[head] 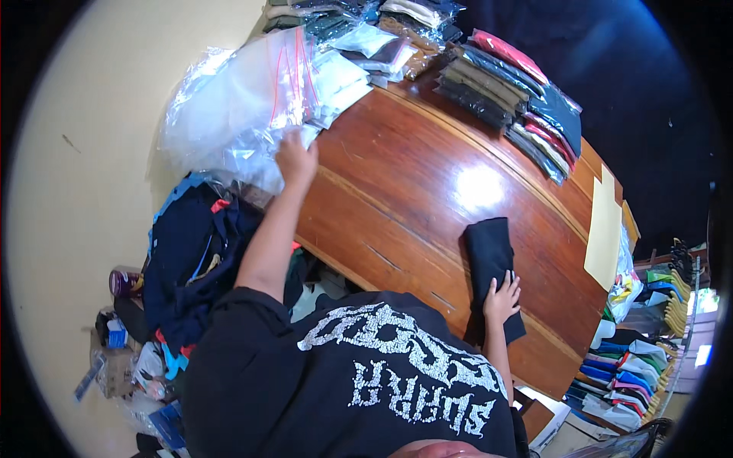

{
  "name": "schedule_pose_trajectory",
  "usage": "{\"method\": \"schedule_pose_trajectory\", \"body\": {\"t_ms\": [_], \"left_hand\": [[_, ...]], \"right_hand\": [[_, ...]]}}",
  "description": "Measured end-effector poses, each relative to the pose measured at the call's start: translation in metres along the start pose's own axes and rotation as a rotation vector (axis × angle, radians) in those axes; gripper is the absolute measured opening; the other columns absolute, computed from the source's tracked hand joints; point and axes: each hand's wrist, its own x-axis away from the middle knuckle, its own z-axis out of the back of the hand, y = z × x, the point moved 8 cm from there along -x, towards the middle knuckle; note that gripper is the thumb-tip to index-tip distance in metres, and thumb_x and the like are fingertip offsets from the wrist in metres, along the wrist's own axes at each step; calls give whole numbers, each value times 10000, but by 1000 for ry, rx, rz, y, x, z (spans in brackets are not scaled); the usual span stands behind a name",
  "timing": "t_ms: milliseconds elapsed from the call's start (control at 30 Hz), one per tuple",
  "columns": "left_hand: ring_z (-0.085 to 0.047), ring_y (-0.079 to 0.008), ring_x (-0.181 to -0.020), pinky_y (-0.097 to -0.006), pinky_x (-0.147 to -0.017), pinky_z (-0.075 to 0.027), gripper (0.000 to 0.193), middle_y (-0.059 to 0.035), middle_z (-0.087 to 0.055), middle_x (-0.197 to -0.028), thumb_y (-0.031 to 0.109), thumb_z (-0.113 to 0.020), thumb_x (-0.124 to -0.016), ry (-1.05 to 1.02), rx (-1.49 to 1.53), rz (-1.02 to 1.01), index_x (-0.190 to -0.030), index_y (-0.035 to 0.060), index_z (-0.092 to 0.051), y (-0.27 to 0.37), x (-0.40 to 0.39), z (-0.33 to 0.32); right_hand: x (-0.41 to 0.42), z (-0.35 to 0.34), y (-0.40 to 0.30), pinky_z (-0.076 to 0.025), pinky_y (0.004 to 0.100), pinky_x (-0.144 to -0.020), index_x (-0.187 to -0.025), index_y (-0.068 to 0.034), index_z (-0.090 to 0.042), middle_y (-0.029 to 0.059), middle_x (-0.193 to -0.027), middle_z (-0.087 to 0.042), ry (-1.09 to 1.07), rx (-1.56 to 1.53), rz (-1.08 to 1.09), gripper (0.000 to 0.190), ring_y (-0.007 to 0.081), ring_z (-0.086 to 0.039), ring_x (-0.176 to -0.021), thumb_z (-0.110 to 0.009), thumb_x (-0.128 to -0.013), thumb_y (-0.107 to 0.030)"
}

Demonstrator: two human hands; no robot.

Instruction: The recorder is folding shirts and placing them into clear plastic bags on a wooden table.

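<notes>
My left hand [296, 159] is at the near edge of a pile of clear plastic bags [229, 114] with red seal lines, at the table's left end. Its fingertips are against the plastic; whether they pinch a bag is not clear. My right hand [502, 300] lies flat, fingers spread, on a black folded garment [489, 246], a long narrow bundle near the front edge of the polished wooden table [395, 183].
Stacks of bagged folded clothes [487, 86] line the table's far side. Yellowish paper [603, 229] lies at the right end. Dark clothes [200, 257] are heaped at left below the table. Hanging garments [624, 378] stand at right.
</notes>
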Motion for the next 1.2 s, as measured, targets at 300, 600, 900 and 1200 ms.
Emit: {"method": "schedule_pose_trajectory", "body": {"t_ms": [300,600,900,1200], "left_hand": [[-531,-289,-1130,-489,-919,-407,422,-42,-586,-1211,405,-748,-801,-253,-365,9,-1144,172,-667,-84,-122,-28],[-598,-276,-1013,-501,-865,-410,222,-16,-684,-1063,333,-612,-927,-90,-185,51,-1000,151,-717,-118,-129,-29],[-530,-263,-1114,-471,-912,-374,591,-49,-575,-1190,466,-815,-727,-194,-184,-155,-1206,163,-649,-56,-138,-28],[-550,-233,-1080,-448,-899,-385,427,-21,-598,-1147,346,-786,-786,-235,-339,-277,-1151,158,-667,-46,-162,-82]], "right_hand": [[-12,4,47,-495,445,-928,-1241,3,-550,230,-1124,-675,-267,-179,-241,743,381,-644,-1074,-777,-777,-531],[18,-20,16,-434,377,-1042,-1351,9,-533,145,-1267,-644,-715,-1054,-227,497,280,-608,-1162,-664,-933,-226],[21,-33,18,-393,387,-1097,-1454,-31,-421,142,-1390,-558,-669,-1176,-267,527,293,-546,-1256,-574,-963,-146],[28,-41,24,-393,396,-1111,-1474,-48,-412,158,-1417,-538,-506,-1243,-284,596,307,-535,-1279,-607,-945,-242]]}}
